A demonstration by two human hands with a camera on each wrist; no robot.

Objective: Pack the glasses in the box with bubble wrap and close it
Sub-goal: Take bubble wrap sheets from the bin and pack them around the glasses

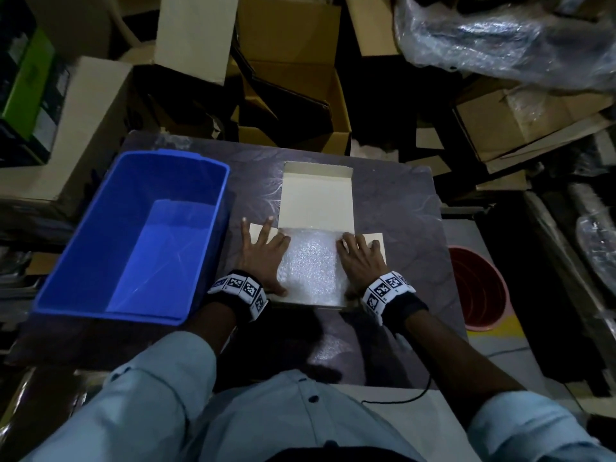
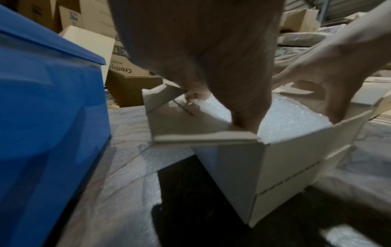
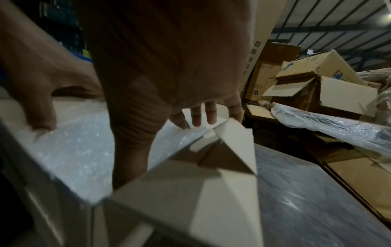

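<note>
At the near edge of the dark, veined table (image 1: 393,201), two forearms reach forward out of pale blue sleeves (image 1: 160,371), each wrist wrapped in a black band carrying black-and-white square markers. The left hand (image 1: 263,251) lies palm down with fingers spread and straight across the left side flap of the box (image 1: 316,195), its thumb dipping over the rim against the bubble wrap (image 1: 311,261). The right hand (image 1: 358,258) mirrors it on the right flap, fingers extended and flat, thumb tucked down inside the wall. Neither hand curls round anything; both press.

The box is cream-coloured cardboard, matt and square-cornered, standing in the middle of the table with its lid flap folded back away from the person. Bubble wrap fills its opening, a whitish, finely pebbled sheet that catches the light. The glasses cannot be seen; only the wrap shows.

Just left of the box sits a deep blue plastic bin (image 1: 80,261) with smooth walls and a thick rim. Right of the table, lower down, stands a round red bucket (image 1: 493,295). Beyond the table lie brown cardboard cartons (image 1: 293,61) and crinkled clear plastic sheeting (image 1: 500,38).
</note>
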